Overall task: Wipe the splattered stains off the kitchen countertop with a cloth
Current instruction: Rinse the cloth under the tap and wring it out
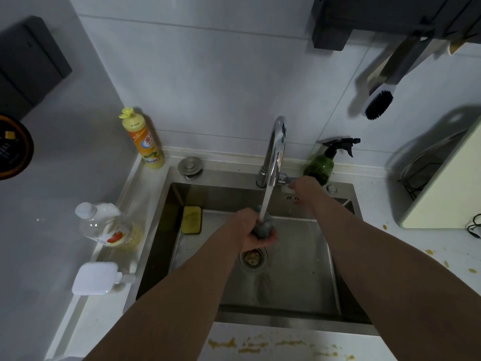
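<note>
Steel sink (299, 316), stained countertop (286, 345) near edge. L hand (251, 230) grips balled cloth (263, 227) under tap (276, 149) stream. R hand (303, 187) fingers on tap lever; grip can't tell.

White countertop (406, 204) bears yellow stains (260, 345); bottles (106, 227) beside sink (286, 319).

The cloth (263, 227) is mostly hidden inside the left hand (251, 230); the right hand (303, 188) covers the tap handle.
</note>
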`<state>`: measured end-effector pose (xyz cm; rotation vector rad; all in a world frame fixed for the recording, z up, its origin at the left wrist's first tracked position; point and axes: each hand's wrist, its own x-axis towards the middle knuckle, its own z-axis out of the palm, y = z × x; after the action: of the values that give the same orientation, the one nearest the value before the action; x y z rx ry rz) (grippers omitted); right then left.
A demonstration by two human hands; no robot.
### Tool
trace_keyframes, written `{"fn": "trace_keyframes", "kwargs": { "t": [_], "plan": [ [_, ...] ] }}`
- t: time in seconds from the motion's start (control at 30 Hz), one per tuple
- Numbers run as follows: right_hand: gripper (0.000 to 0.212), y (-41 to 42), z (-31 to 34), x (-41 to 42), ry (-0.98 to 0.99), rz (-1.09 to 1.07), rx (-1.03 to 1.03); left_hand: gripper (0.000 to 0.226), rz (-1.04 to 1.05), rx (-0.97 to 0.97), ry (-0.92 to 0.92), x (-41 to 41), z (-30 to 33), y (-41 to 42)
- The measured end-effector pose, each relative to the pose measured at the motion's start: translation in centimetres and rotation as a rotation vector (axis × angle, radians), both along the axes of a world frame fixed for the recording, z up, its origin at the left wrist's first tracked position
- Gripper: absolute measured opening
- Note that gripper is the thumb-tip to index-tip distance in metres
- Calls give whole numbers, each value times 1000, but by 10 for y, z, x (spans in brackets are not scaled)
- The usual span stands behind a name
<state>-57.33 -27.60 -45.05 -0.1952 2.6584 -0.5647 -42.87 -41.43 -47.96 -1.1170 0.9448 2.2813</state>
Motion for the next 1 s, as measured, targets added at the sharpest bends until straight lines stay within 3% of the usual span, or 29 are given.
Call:
{"fn": "trace_keyframes", "kwargs": {
  "t": [0.13,0.37,0.53,0.6,0.67,0.73,0.8,0.9,1.0],
  "plan": [
    [47,-8,3,-3,-2,55,89,36,-56,-21,-22,2,7,0],
    [35,-17,-4,30,-63,-135,-242,11,-211,-229,-119,8,11,1],
    [49,-23,-23,104,-246,34,-414,8,-440,-422,-42,4,29,11],
    [53,-17,-26,112,-244,-81,-484,11,-496,-480,43,3,38,13],
    [47,-12,-23,113,-318,-303,-685,16,-521,-547,142,4,46,12],
    [38,-10,-17,113,-444,-479,-856,7,-506,-611,226,5,53,11],
    [33,-11,-9,118,-629,-593,-1043,17,-464,-654,282,7,55,9],
    [33,-15,5,119,-805,-729,-1312,18,-305,-511,316,14,58,8],
    [26,-18,12,116,-775,-815,-1382,37,-236,-429,352,19,56,10]
  ]
}}
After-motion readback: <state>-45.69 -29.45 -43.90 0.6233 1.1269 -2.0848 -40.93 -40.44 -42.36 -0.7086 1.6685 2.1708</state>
